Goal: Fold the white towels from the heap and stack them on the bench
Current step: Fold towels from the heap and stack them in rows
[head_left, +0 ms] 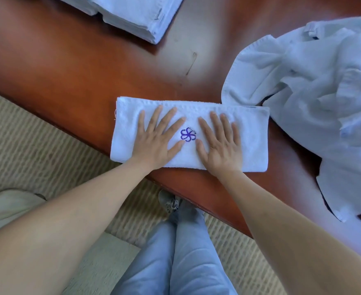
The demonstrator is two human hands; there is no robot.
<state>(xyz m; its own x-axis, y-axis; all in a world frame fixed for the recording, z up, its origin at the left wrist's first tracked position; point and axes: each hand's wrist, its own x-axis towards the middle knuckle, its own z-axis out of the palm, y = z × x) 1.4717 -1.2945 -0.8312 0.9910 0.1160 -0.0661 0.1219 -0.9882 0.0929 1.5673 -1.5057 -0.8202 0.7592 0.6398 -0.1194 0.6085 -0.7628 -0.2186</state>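
A white towel, folded into a long strip with a purple flower emblem at its middle, lies along the near edge of the reddish wooden bench. My left hand presses flat on it left of the emblem, fingers spread. My right hand lies flat just right of the emblem. A heap of crumpled white towels covers the right side of the bench, its edge touching the strip's far right corner. A stack of folded white towels sits at the far side, upper middle, partly cut off by the frame.
The bench edge runs diagonally from the left down to the lower right. Below it is beige patterned carpet. My legs in light blue trousers and one shoe stand close against the bench. Bare wood shows between the stack and the strip.
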